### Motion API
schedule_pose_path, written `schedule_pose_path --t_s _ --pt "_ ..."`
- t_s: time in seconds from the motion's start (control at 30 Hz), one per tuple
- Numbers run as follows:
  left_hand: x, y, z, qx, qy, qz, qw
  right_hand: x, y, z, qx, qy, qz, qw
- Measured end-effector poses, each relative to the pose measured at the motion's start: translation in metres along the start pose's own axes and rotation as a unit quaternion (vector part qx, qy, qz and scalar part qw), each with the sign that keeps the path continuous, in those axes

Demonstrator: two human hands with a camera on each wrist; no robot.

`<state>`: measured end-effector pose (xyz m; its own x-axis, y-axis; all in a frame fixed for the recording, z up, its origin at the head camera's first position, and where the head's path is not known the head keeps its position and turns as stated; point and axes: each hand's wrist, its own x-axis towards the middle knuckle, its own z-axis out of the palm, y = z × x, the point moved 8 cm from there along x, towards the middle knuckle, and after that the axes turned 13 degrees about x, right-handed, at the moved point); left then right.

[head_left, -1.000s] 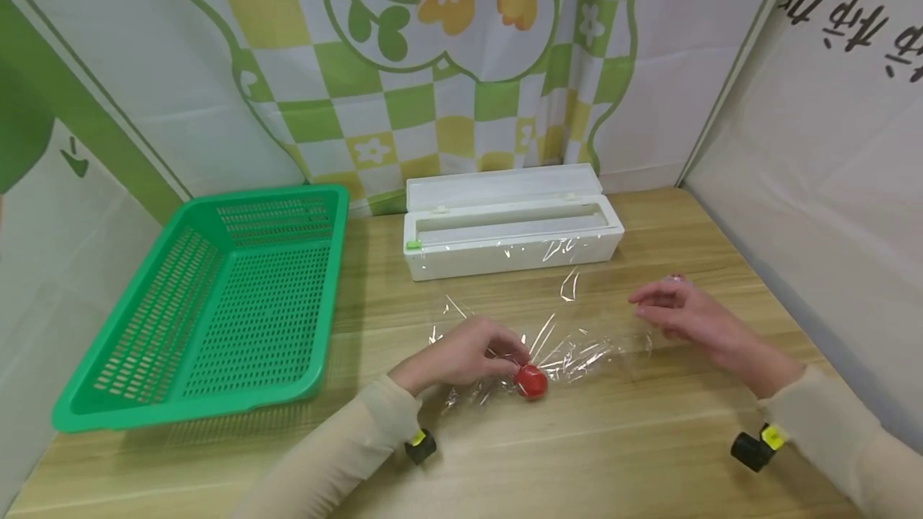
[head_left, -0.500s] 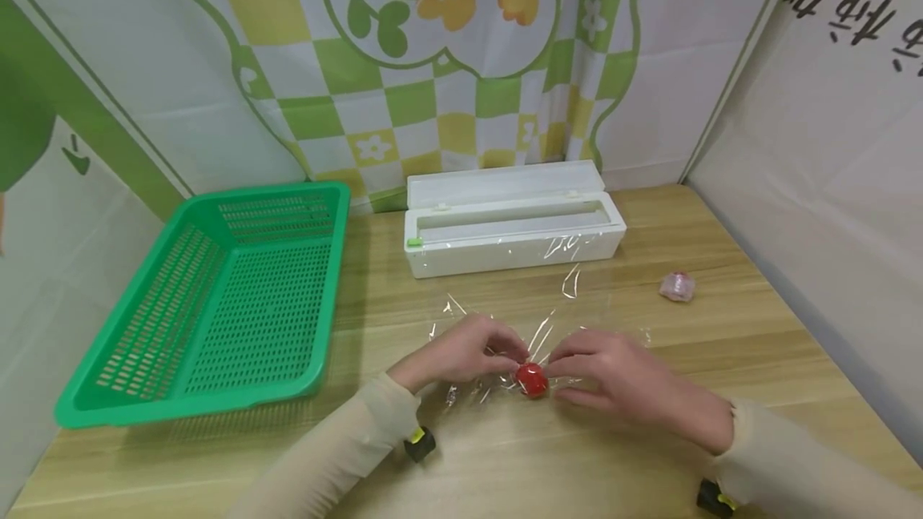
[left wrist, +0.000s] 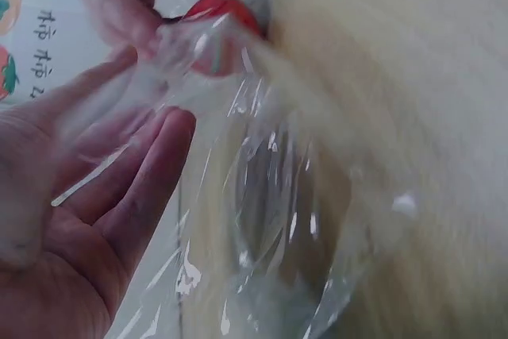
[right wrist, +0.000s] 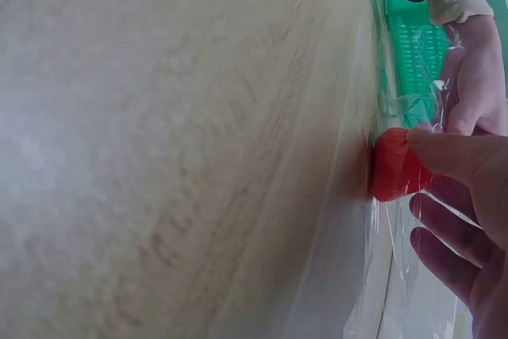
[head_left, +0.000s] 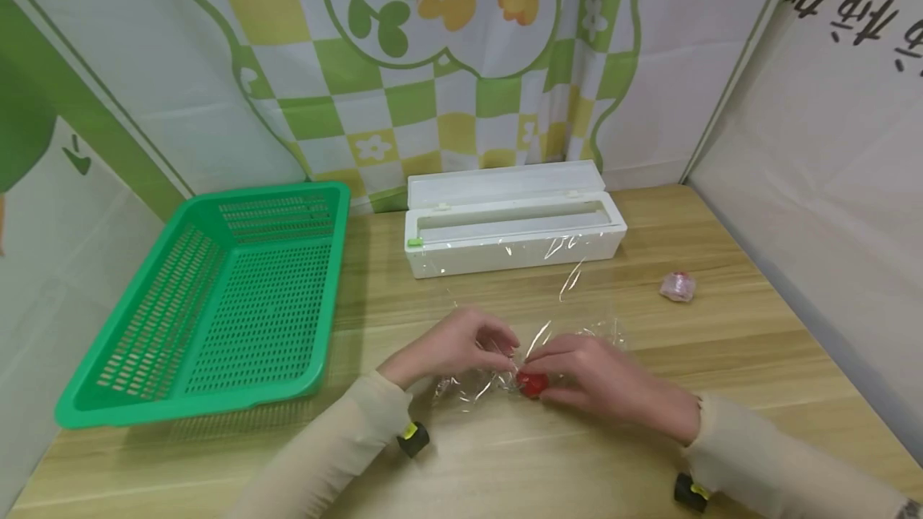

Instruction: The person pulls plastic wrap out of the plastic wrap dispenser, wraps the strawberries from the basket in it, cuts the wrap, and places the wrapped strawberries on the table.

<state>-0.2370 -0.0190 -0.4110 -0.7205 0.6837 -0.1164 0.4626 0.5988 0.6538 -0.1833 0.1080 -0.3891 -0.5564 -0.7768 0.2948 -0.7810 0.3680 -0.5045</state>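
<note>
A small round red thing (head_left: 532,384) lies on a sheet of clear cling film (head_left: 472,388) in the middle of the table; glare and film blur its exact kind. My right hand (head_left: 594,375) pinches it, the thumb on its side in the right wrist view, where the red thing (right wrist: 397,166) shows plainly. My left hand (head_left: 454,347) is just left of it. In the left wrist view, loose cling film (left wrist: 278,220) hangs beside my left hand (left wrist: 87,212), whose thumb and fingertips stand apart against the film.
Behind the hands stands a white cling film box (head_left: 515,255), lid raised, with film drawn from it over the front. A green perforated basket (head_left: 328,311) sits at left. A small wrapped pinkish bundle (head_left: 678,287) lies at right on the wooden table (head_left: 577,471).
My right hand has come left from beside the wrapped bundle to the red thing and grips it, folding the film's right side inward. My left hand has drawn slightly left, away from the red thing.
</note>
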Motion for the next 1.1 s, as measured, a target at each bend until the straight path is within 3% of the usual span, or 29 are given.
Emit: schedule_pose_path --t_s 0.27,0.47,0.63,0.8,0.93,1.1 --pt "-0.016 -0.005 -0.023 0.018 0.022 -0.019 0.9994 0.003 0.004 0.002 0.01 -0.005 0.022 1.0" --pt "-0.021 0.019 -0.026 0.095 0.044 0.01 0.9945 0.005 0.006 0.004 0.007 -0.008 0.03 0.999" --pt "-0.023 0.045 -0.007 0.21 0.05 0.048 0.9752 0.009 0.009 0.005 0.029 -0.002 0.04 0.999" --pt "-0.023 0.057 0.01 0.305 0.071 0.067 0.9472 0.011 0.021 0.006 0.09 -0.002 0.111 0.99" --pt "-0.023 0.06 0.014 0.351 0.101 0.074 0.928 0.011 0.028 0.006 0.138 0.003 0.15 0.979" --pt "-0.019 0.059 0.016 0.341 0.118 0.077 0.9297 0.01 0.035 0.006 0.166 0.007 0.168 0.972"
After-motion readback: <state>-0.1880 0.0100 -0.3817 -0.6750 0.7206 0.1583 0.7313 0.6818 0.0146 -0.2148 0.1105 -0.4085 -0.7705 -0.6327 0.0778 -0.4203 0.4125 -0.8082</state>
